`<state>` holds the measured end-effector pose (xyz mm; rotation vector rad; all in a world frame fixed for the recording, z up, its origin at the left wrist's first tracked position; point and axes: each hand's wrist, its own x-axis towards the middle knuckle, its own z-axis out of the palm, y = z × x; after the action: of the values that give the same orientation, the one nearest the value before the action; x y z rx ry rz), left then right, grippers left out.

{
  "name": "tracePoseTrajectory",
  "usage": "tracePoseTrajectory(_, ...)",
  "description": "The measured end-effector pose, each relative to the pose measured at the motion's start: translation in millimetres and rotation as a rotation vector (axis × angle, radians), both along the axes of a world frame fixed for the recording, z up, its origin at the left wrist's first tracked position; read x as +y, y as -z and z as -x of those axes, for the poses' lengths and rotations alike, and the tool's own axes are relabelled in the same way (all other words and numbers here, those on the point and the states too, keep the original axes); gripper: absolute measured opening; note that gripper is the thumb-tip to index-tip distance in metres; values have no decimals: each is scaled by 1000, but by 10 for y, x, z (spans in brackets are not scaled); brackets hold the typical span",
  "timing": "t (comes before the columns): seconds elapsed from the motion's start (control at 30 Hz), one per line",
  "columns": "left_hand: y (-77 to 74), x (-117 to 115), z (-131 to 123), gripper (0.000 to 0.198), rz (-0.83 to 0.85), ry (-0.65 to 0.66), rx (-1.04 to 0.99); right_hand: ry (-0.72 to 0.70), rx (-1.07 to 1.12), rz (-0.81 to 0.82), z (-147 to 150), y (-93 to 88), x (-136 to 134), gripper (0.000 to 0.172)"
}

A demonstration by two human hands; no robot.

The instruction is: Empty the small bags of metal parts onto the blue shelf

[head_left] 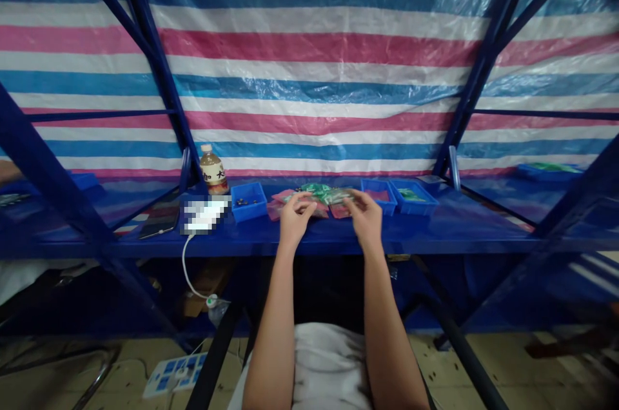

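Head view: 2 bare hands work above a blue table (464, 226). The left hand (294, 222) is at the near left side of a loose pile of red plastic bags (276, 209); its thumb and forefinger stand slightly apart, and whether the grip is clamped on a bag cannot be told. The right hand (367, 215) is at the pile's right side, by a clear packet (337, 196); its grip is blurred and its closure cannot be told. Green plastic bags (316, 190) lie at the back of the pile, between the hands.

Left of the pile stands 1 blue bin (250, 213) holding small dark parts; a labelled bottle (213, 171) stands upright behind it, to the left. Right of the right hand, 2 bins sit side by side: the nearer bin (389, 207) contains red material, the farther bin (420, 208) green material.
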<state>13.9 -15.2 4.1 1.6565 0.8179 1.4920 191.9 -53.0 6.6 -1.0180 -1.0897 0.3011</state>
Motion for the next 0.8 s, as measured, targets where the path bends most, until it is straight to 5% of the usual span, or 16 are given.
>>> tracePoseTrajectory(0.1,13,7,14,34,21,-55,23,437,-81,-79,-517,-74,-144,36)
tracePoseTrajectory(0.2,47,44,19,33,42,-52,23,806,-288,43,-1025,-49,-226,37)
tracePoseTrajectory(0.33,96,96,5,32,42,-31,-9,845,-357,221,-1320,110,-164,30)
tracePoseTrajectory(0.53,137,134,-14,30,19,-23,-63,847,-417,325,-1283,238,-75,27)
tracePoseTrajectory(0.7,97,91,5,24,-99,-203,50,949,-365,102,-941,116,-140,30)
tracePoseTrajectory(0.8,75,57,11,20,-235,-333,242,805,-433,-77,-464,29,-112,36)
